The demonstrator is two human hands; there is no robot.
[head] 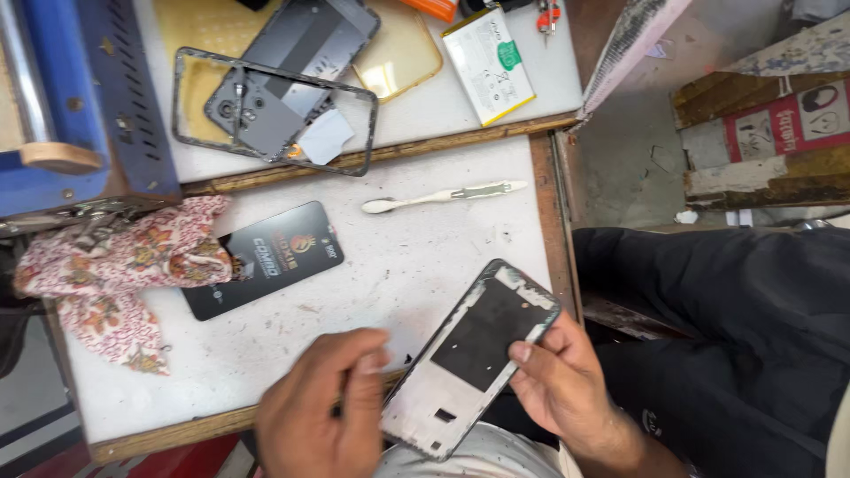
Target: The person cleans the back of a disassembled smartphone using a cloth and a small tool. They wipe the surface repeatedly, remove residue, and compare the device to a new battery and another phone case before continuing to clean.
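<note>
Got the grey rectangular phone mid-frame with its black inner panel [474,354] pinched between both hands: right hand [562,385] clamped on its right edge, left hand [323,416] curled at the other side, so it hangs tilted over the white worktop's [398,265] near edge. Black glossy card [266,258], floral cloth [115,265] and white plastic pry tool [443,195] sit further back, nothing in the way.

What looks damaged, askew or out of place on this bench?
The phone frame held between the left hand and right hand is stripped, with scuffed grey metal. An empty bezel lies askew over a phone back. A floral rag is crumpled.
</note>
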